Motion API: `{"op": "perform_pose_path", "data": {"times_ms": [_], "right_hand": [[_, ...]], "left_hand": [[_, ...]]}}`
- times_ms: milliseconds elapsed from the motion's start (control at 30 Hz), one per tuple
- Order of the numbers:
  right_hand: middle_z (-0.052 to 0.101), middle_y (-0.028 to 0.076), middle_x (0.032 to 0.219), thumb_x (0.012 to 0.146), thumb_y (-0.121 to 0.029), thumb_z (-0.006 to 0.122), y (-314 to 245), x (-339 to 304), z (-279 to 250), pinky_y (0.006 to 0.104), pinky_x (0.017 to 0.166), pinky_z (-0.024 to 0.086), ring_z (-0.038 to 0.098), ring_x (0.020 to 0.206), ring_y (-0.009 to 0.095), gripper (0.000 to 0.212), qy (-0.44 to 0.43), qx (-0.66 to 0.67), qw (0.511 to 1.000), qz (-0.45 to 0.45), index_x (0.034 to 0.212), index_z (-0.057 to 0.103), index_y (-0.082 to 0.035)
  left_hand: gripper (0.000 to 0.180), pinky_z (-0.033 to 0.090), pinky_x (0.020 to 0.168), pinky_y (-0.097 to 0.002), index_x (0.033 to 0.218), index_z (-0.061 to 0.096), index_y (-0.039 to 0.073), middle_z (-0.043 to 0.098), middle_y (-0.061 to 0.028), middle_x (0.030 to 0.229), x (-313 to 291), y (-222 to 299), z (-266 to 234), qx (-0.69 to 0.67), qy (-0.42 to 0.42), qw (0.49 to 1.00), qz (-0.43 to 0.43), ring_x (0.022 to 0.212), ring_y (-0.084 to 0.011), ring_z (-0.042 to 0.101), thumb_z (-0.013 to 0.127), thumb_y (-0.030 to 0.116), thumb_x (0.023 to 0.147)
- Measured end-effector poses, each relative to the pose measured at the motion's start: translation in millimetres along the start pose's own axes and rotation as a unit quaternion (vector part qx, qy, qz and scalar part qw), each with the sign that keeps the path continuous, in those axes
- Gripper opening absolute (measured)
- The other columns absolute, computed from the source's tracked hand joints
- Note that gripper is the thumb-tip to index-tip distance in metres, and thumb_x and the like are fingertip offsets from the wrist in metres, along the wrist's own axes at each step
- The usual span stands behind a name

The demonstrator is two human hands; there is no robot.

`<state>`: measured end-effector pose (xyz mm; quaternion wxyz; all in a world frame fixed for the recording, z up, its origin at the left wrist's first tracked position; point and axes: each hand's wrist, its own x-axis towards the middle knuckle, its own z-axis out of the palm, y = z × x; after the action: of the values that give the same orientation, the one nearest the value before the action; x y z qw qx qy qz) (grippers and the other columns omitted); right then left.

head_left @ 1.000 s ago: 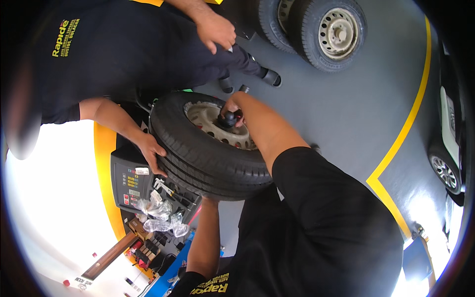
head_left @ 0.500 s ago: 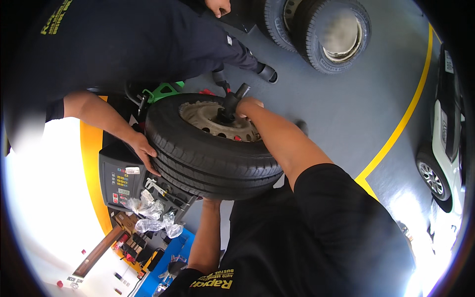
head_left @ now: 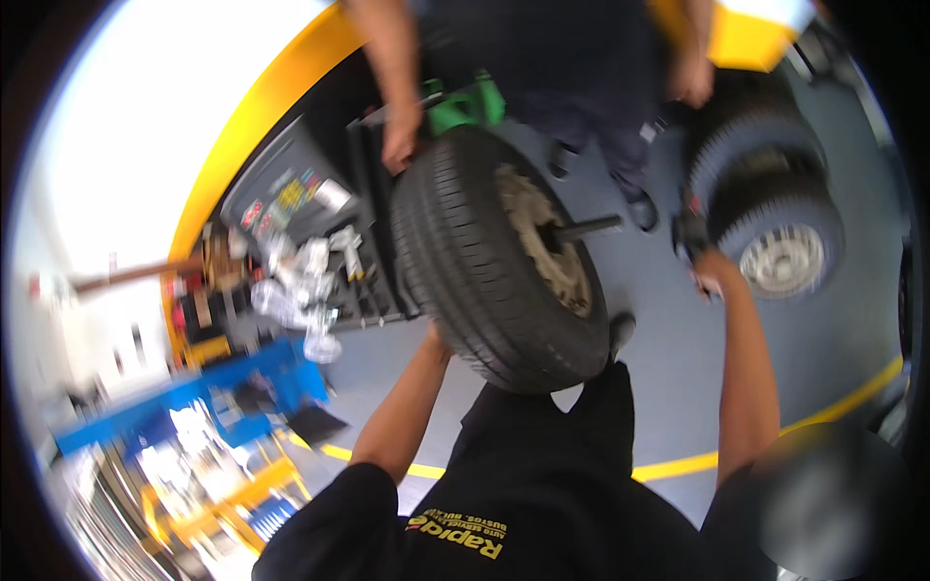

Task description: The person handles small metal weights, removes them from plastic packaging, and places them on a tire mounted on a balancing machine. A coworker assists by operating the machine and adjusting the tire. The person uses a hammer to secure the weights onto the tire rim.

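A black tyre on a pale steel rim (head_left: 494,266) sits on the wheel balancer, with the bare threaded shaft (head_left: 589,228) sticking out through its hub. My left hand (head_left: 441,339) is against the near lower side of the tyre; its fingers are hidden behind the tread. Out to the right, away from the wheel, my right hand (head_left: 715,274) is closed round a black clamping nut (head_left: 691,235) with a bit of red on it, somewhat blurred. A co-worker's hand (head_left: 400,138) rests at the top left of the same tyre.
The balancer's control panel (head_left: 286,198) and a tray with clear plastic bags (head_left: 300,281) stand left of the wheel. Beyond, the co-worker's other hand (head_left: 693,79) hangs near two more wheels (head_left: 783,259) on the floor. A blue bench (head_left: 194,387) is at left.
My right hand has drawn the clamping nut off the shaft and carried it to the right. The view has turned, and my left hand stays at the tyre.
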<state>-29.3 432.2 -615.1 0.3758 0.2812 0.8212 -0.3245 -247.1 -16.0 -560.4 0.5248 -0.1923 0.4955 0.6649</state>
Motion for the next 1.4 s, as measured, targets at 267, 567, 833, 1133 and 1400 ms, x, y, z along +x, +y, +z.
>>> {"op": "perform_pose_path", "data": {"times_ms": [267,567,833,1133,1400], "right_hand": [[0.071,0.017,0.084,0.085,-0.025,0.079,-235.4,-184.6,-74.9,0.0397,0.061,0.053,0.066,0.061,0.027,0.039,0.044,0.078,0.982,-0.168,0.106,0.064,0.004],[0.072,0.024,0.099,0.091,-0.034,0.069,-565.1,-61.9,35.7,0.0480,0.079,0.056,0.071,0.095,0.038,0.070,0.210,-0.201,0.858,-0.424,0.147,0.041,-0.001],[0.064,0.026,0.112,0.093,-0.017,0.059,-655.0,13.5,140.2,0.0442,0.080,0.060,0.072,0.090,0.039,0.080,0.238,-0.216,0.876,-0.360,0.155,0.015,0.008],[0.053,0.030,0.127,0.094,-0.011,0.053,-668.5,0.2,145.8,0.0480,0.093,0.054,0.063,0.108,0.044,0.082,0.165,-0.159,0.923,-0.310,0.160,0.006,0.001],[0.063,0.020,0.114,0.093,-0.021,0.066,-553.4,-74.1,88.3,0.0458,0.084,0.054,0.066,0.098,0.037,0.040,0.192,-0.017,0.868,-0.457,0.126,0.057,-0.002]], "left_hand": [[0.062,0.044,0.112,-0.0474,0.146,0.049,0.003,0.059,-0.0153,0.142,-9.4,-10.0,7.7,-0.121,-0.039,0.991,0.034,0.126,-0.0310,0.060,0.039,0.049,0.105],[0.058,0.044,0.110,-0.0413,0.140,0.056,0.004,0.061,-0.0148,0.140,18.3,-30.8,2.3,-0.220,-0.021,0.975,0.012,0.124,-0.0274,0.061,0.035,0.048,0.107],[0.056,0.050,0.102,-0.0409,0.138,0.057,0.002,0.065,-0.0138,0.131,23.2,-28.8,13.9,-0.081,0.079,0.991,0.068,0.117,-0.0260,0.064,0.031,0.042,0.107],[0.053,0.051,0.101,-0.0392,0.136,0.057,0.004,0.065,-0.0126,0.129,27.5,-8.1,15.5,-0.129,0.038,0.988,0.081,0.117,-0.0267,0.063,0.036,0.042,0.106],[0.050,0.051,0.100,-0.0378,0.135,0.058,0.005,0.066,-0.0116,0.127,24.9,-16.6,-1.5,-0.174,-0.016,0.984,0.043,0.117,-0.0272,0.063,0.041,0.042,0.106]]}}
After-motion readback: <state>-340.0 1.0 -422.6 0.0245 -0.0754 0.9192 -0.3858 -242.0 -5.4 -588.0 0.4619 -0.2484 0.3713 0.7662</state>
